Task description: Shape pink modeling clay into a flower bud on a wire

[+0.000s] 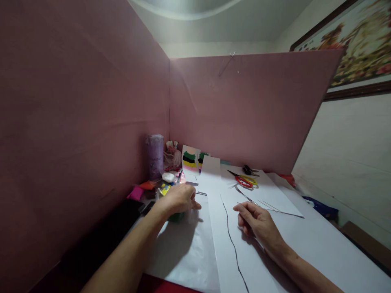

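Two hands rest on the white paper sheets [259,252] before us. Our left hand [179,199] curls loosely over a green block [176,217]; whether it grips it we cannot tell. Our right hand [255,221], fingers half bent, pinches a thin metal tool [244,196] beside a black curved line [232,240]. Farther off lie red and yellow scissors [246,180], colour-striped cards [190,162] and a purple cylinder [154,156] at far left, against the pink partition [244,106].
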The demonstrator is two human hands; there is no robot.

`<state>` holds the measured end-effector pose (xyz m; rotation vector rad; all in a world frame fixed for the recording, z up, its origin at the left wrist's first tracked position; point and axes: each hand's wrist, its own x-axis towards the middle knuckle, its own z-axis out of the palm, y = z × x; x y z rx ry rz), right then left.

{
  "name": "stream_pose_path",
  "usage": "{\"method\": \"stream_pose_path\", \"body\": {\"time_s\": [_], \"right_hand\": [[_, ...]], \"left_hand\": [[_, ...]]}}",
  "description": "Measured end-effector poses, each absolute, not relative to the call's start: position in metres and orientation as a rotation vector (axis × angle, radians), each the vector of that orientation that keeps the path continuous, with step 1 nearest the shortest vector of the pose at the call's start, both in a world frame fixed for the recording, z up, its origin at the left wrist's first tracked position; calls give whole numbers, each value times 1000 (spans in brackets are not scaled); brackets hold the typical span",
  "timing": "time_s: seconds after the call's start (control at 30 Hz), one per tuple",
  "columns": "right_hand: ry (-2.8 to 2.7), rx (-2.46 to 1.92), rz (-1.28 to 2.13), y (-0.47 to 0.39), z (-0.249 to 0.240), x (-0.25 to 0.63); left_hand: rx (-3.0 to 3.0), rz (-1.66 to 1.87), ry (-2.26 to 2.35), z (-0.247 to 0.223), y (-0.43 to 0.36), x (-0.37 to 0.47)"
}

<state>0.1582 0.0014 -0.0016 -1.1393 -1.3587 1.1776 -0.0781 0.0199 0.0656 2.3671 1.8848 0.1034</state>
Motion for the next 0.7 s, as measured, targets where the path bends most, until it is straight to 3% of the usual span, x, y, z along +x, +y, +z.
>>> {"method": "stream_pose_path", "body": {"time_s": [0.33, 0.7], "right_hand": [[-1401, -1137, 1183, 3, -3, 157], [-1428, -1086, 1218, 4, -8, 158]], "left_hand": [[2274, 125, 1661, 61, 25, -88], [2303, 336, 1867, 53, 31, -78]]}}
